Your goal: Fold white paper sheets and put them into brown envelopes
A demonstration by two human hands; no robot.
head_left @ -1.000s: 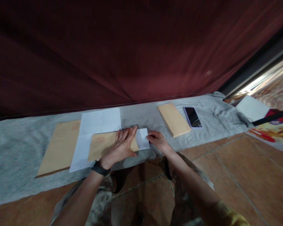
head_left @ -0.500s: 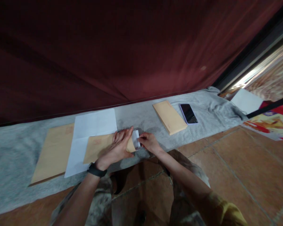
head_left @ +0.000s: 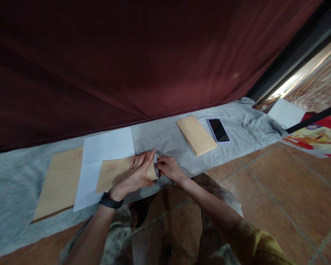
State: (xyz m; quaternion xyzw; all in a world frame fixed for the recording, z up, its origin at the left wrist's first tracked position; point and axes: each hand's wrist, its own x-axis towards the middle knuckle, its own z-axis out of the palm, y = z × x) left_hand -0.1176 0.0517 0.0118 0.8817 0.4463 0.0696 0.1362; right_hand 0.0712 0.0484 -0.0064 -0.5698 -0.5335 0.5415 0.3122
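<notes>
A small tan envelope (head_left: 110,171) with faint red print lies partly over a white sheet of paper (head_left: 107,145). My left hand (head_left: 139,173), with a black band on the wrist, grips the envelope near its right end, thumb at the near edge and fingers across the top, so its mouth bows open. At that mouth, my right hand (head_left: 169,168) pinches the end of a folded white paper (head_left: 155,163), which sits mostly inside the envelope. The right fingertips are partly hidden at the opening.
Left of the sheet lies a larger tan envelope (head_left: 59,182). A stack of tan envelopes (head_left: 197,136) and a phone (head_left: 219,130) are on the right of the grey cloth (head_left: 160,134). Behind hangs a dark red curtain (head_left: 154,66); tiled floor (head_left: 264,184) lies in front.
My right hand has moved left toward the envelope, and the folded paper has slid deeper into it. The left hand keeps its hold. The view has shifted slightly.
</notes>
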